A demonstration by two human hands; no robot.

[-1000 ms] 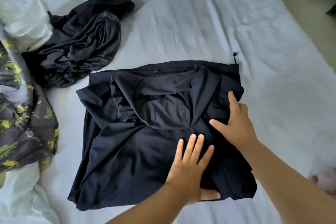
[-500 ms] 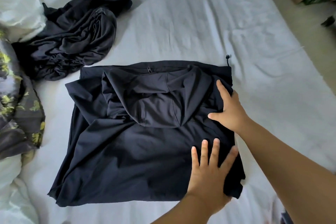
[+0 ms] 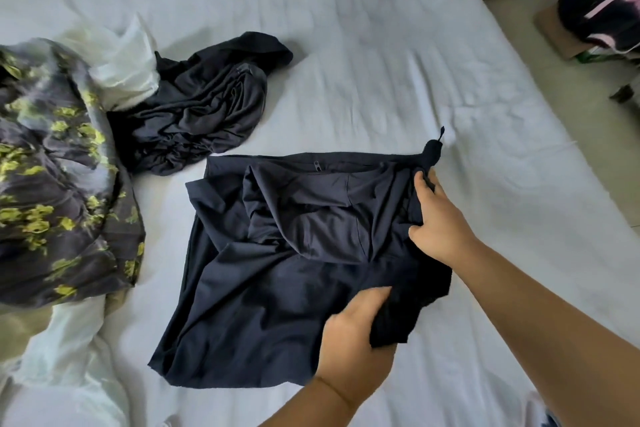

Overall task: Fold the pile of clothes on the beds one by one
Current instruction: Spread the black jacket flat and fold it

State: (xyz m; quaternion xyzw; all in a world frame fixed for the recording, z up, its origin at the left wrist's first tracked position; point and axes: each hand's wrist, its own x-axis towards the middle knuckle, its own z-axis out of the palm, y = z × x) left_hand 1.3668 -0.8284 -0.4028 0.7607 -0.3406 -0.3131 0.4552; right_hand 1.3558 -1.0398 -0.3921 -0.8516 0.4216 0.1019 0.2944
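A black hooded garment point(image 3: 277, 270) lies partly folded on the pale bed sheet point(image 3: 381, 62), its hood flat on top and a zip pull near the far edge. My right hand point(image 3: 438, 218) grips the garment's right edge near the top corner, where the fabric is bunched and a drawcord tip sticks up. My left hand point(image 3: 356, 340) grips the lower right corner and lifts it off the sheet.
A crumpled dark grey garment point(image 3: 201, 114) lies at the upper left. A dark cloth with yellow print point(image 3: 59, 184) and white fabric point(image 3: 121, 62) are piled at the left. The bed's right edge borders the floor, where a cardboard piece and dark bag point(image 3: 595, 10) sit.
Both hands were pressing flat on the black garment's right side. Now their fingers have curled round its right edge and lifted the lower corner. The view has shifted so the garment sits further right.
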